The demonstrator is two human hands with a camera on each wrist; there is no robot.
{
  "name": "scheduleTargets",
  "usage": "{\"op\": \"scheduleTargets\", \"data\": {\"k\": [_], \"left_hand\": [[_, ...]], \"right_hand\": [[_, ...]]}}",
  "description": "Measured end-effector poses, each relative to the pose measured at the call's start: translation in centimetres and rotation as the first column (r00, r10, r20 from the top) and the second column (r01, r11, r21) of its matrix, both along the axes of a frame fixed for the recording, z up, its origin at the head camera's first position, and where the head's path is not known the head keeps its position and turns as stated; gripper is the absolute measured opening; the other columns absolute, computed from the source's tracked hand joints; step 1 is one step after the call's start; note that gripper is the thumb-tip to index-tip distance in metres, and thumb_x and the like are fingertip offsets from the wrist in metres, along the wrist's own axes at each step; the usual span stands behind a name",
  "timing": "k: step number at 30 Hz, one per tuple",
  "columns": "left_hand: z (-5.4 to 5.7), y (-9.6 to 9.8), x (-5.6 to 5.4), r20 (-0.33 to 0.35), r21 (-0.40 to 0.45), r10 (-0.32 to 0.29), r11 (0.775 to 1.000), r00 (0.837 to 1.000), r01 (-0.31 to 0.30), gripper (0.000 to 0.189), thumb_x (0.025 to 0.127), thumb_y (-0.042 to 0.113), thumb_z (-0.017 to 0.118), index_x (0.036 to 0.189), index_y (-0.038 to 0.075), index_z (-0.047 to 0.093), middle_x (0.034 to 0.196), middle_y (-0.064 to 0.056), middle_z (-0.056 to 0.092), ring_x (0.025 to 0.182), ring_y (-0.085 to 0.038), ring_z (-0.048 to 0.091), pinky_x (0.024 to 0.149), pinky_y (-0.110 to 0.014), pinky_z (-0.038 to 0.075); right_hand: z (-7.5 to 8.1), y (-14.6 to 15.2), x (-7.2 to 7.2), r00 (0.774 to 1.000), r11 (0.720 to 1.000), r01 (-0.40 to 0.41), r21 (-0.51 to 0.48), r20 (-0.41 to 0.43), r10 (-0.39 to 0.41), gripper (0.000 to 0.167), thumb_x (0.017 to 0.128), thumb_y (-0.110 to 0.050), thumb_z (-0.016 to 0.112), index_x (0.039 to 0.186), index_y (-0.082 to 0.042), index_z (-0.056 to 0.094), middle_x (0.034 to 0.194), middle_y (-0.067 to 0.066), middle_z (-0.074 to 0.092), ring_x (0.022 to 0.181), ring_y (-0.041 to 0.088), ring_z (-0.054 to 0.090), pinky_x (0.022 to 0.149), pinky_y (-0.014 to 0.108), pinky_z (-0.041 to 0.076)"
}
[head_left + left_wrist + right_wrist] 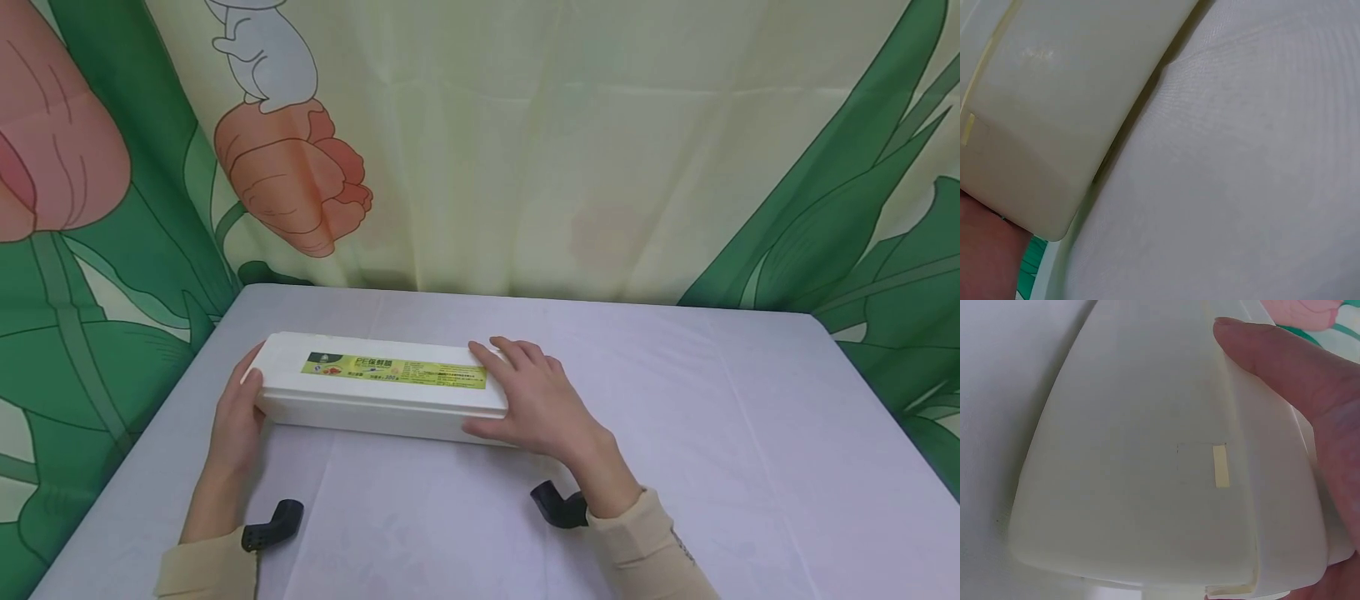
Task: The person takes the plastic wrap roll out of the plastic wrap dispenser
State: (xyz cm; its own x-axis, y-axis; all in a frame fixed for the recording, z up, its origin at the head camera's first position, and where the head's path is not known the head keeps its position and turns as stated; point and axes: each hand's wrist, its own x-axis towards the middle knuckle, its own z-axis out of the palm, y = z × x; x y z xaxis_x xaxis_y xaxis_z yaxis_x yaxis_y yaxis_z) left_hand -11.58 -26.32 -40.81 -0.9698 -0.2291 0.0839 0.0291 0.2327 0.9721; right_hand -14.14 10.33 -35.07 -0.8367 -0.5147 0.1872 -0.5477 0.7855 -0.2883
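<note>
Box (pixel 378 392) is being clamped at opposite ends by the left hand (pixel 238 421) and right hand (pixel 542 402) (ideally, both are pressing lightly, evenly).

Over the worktop's (pixel 712 433) left half is the box (pixel 360 417), its left end near the far left corner. A label (pixel 393 371) lies on its top. The left hand (pixel 238 417) is at its left end, the right hand (pixel 543 404) at its right. Behind the worktop's far edge hangs a backdrop (pixel 480 175).
</note>
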Motion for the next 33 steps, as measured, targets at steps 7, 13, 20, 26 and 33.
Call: {"op": "scheduleTargets", "data": {"k": [7,13,20,26,33], "left_hand": [[-0.2,0.0,-0.1,-0.003,0.065,-0.018,0.998,1.0,0.018,0.059,0.109,0.042,0.024,0.162,0.015,0.023,0.166,-0.008,0.022,0.147,-0.017,0.026,0.105,-0.007,0.03],[-0.3,0.1,0.0,0.0,0.109,-0.03,0.994,1.0,0.03,0.062,0.109,0.044,0.026,0.162,0.014,0.021,0.166,-0.01,0.018,0.15,-0.018,0.021,0.107,-0.007,0.027],[-0.2,0.2,0.2,0.001,0.143,-0.039,0.989,0.999,0.039,0.065,0.109,0.044,0.026,0.162,0.008,0.018,0.166,-0.015,0.016,0.151,-0.02,0.019,0.109,-0.008,0.024],[-0.5,0.1,0.4,-0.01,0.158,-0.043,0.986,0.999,0.044,0.066,0.11,0.042,0.024,0.161,0.002,0.015,0.166,-0.02,0.013,0.152,-0.018,0.015,0.113,-0.01,0.017],[-0.4,0.1,0.2,0.024,-0.008,-0.02,1.0,1.0,0.02,0.062,0.11,0.042,0.029,0.161,0.008,0.022,0.164,-0.014,0.024,0.15,-0.016,0.023,0.118,-0.023,0.022]], "right_hand": [[0.0,0.1,-0.2,1.0,1.0,0.001,0.029,-0.004,-0.001,0.09,0.079,-0.056,0.08,0.154,-0.021,0.045,0.144,0.009,0.051,0.128,0.033,0.047,0.099,0.053,0.043],[-0.2,0.2,-0.2,0.999,1.0,-0.008,0.007,-0.04,0.008,0.089,0.077,-0.055,0.082,0.151,-0.019,0.049,0.139,0.008,0.054,0.125,0.032,0.048,0.096,0.052,0.043],[-0.4,0.3,-0.3,0.997,1.0,-0.024,-0.013,-0.079,0.023,0.089,0.077,-0.055,0.083,0.15,-0.017,0.051,0.137,0.009,0.055,0.125,0.033,0.048,0.095,0.052,0.043],[-0.1,0.9,-0.4,0.996,0.999,-0.015,-0.047,-0.093,0.01,0.09,0.075,-0.055,0.084,0.15,-0.016,0.051,0.137,0.011,0.055,0.124,0.033,0.047,0.094,0.052,0.042],[0.5,1.9,-0.5,0.998,0.997,0.023,-0.077,-0.058,-0.028,0.092,0.075,-0.055,0.083,0.151,-0.016,0.049,0.139,0.012,0.055,0.126,0.033,0.047,0.096,0.053,0.041]]}}
